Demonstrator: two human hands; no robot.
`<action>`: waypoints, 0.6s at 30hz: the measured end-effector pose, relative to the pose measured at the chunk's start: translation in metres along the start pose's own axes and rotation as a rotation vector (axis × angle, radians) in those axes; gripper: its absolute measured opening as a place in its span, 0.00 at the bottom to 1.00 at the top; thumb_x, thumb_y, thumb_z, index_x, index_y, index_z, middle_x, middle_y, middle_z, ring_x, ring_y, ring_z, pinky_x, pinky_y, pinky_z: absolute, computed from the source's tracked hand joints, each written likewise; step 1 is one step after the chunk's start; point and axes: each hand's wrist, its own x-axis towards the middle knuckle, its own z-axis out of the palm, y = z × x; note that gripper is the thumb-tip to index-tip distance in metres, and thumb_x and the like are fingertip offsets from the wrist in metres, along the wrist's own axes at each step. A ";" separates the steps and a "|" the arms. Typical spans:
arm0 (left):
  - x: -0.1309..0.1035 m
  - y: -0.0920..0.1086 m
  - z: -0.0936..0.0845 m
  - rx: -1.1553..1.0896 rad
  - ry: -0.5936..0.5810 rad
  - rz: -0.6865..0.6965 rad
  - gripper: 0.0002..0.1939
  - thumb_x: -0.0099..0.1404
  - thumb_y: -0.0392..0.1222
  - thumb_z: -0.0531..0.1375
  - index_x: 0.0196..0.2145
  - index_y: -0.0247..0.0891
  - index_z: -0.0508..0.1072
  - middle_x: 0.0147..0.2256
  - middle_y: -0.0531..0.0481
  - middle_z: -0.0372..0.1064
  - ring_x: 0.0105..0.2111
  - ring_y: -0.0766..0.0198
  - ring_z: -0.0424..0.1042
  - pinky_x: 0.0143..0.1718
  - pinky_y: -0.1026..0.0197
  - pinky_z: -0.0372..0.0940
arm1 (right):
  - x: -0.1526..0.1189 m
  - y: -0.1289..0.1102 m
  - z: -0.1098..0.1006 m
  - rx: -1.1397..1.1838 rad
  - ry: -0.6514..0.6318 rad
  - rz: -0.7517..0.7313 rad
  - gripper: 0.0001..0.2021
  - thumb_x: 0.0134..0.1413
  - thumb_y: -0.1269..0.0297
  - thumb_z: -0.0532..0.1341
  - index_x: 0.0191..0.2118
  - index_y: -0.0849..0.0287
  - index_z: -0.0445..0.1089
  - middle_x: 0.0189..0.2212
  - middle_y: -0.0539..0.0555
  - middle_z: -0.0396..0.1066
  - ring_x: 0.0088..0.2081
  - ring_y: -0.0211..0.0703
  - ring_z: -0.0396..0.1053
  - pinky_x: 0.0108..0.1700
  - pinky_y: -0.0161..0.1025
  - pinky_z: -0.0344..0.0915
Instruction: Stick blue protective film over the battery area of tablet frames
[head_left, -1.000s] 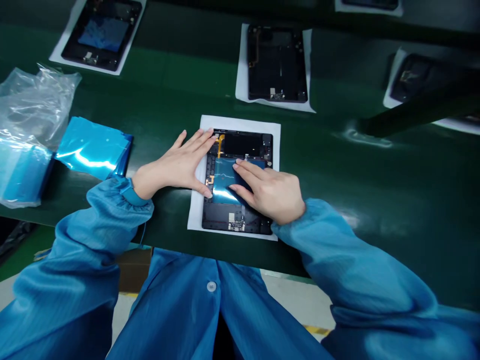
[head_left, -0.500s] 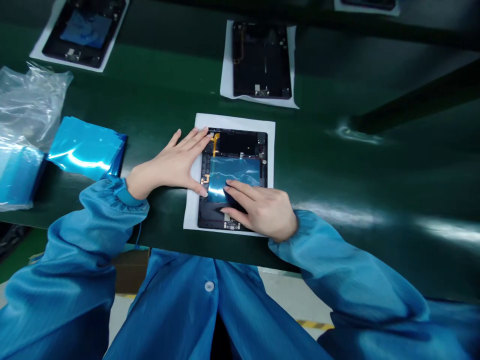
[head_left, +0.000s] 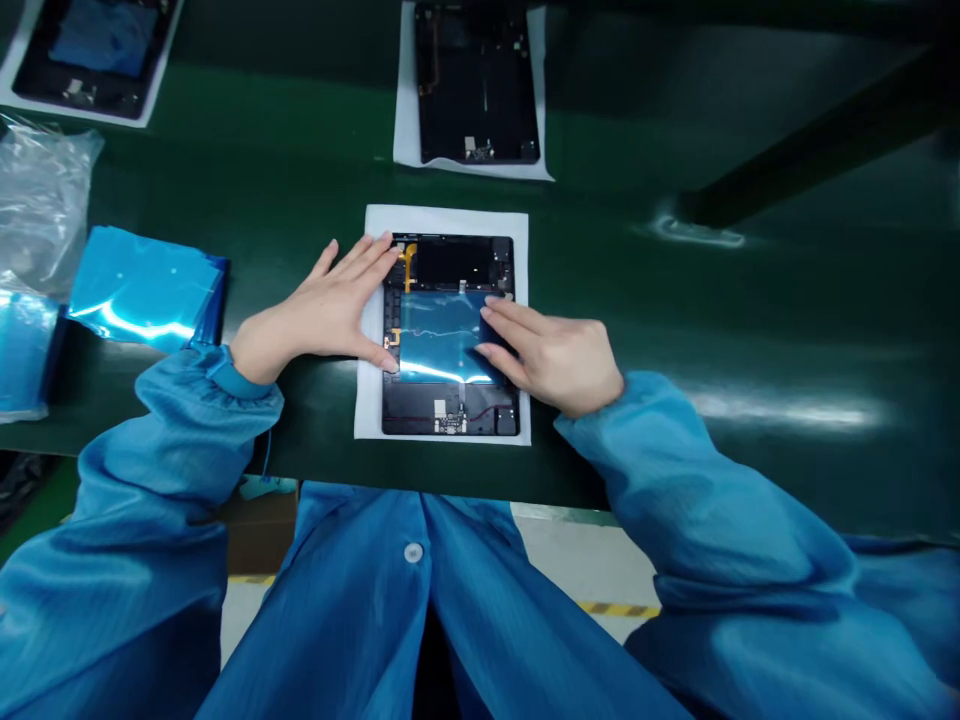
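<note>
Left grip (head_left: pixel 322 310): fingers and thumb are spread apart, their tips being rested on the left side of an opened tablet (head_left: pixel 454 262).
Right grip (head_left: pixel 566 360): thumb is held a little apart from two fingers, whose tips are laid on the right part of a blue film (head_left: pixel 442 335).
Tablet: laid flat on a white sheet (head_left: pixel 367 405), at the near side of the green bench (head_left: pixel 675 310), between both hands.
Blue film: spread across the tablet's middle; wavy glare is reflected in it.
Left side: stacked blue sheets (head_left: pixel 142 285) are placed just beside a clear bag (head_left: pixel 37 215).
Far side: two more opened tablets are set out, one far left (head_left: pixel 90 55), one ahead (head_left: pixel 480 95).
</note>
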 end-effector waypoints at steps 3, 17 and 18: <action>0.001 0.002 -0.001 -0.037 0.008 -0.013 0.72 0.52 0.86 0.61 0.79 0.42 0.39 0.79 0.41 0.28 0.77 0.28 0.28 0.75 0.31 0.20 | -0.027 -0.005 -0.002 0.048 -0.029 -0.076 0.22 0.72 0.49 0.58 0.58 0.58 0.80 0.58 0.60 0.78 0.40 0.57 0.83 0.40 0.52 0.78; 0.008 0.026 -0.040 0.126 0.025 -0.125 0.63 0.59 0.72 0.67 0.77 0.38 0.46 0.76 0.33 0.49 0.73 0.35 0.57 0.73 0.39 0.54 | -0.005 0.007 0.009 0.127 0.313 0.008 0.17 0.72 0.53 0.59 0.43 0.56 0.82 0.44 0.56 0.84 0.41 0.46 0.81 0.37 0.41 0.71; 0.016 0.033 -0.044 0.154 0.087 -0.149 0.55 0.64 0.67 0.66 0.76 0.37 0.50 0.73 0.34 0.56 0.70 0.38 0.63 0.69 0.42 0.60 | -0.002 0.009 0.010 0.154 0.371 0.055 0.17 0.72 0.54 0.58 0.41 0.56 0.81 0.41 0.56 0.83 0.40 0.46 0.80 0.37 0.40 0.70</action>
